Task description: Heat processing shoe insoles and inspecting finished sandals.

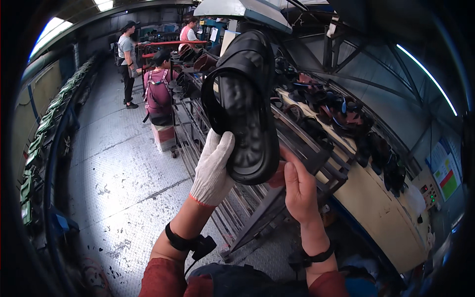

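A black slide sandal (247,111) with a molded footbed and wide straps is held up in front of me, its heel end toward me. My left hand (215,163), in a white knitted glove, grips its left side near the heel, thumb on the footbed edge. On the opposite side, my bare right hand (299,185) is against the heel edge with fingers curled partly behind the sole. Its thumb points up beside the sandal, and the sole hides some fingertips. Black bands circle both my wrists.
Beyond the sandal stands a metal rack (252,218) of bars. Many dark sandals (331,106) lie along a long bench (381,213) at right. A conveyor line with green pieces (37,153) runs along the left. A seated person with a purple backpack (159,96) and two others are farther off.
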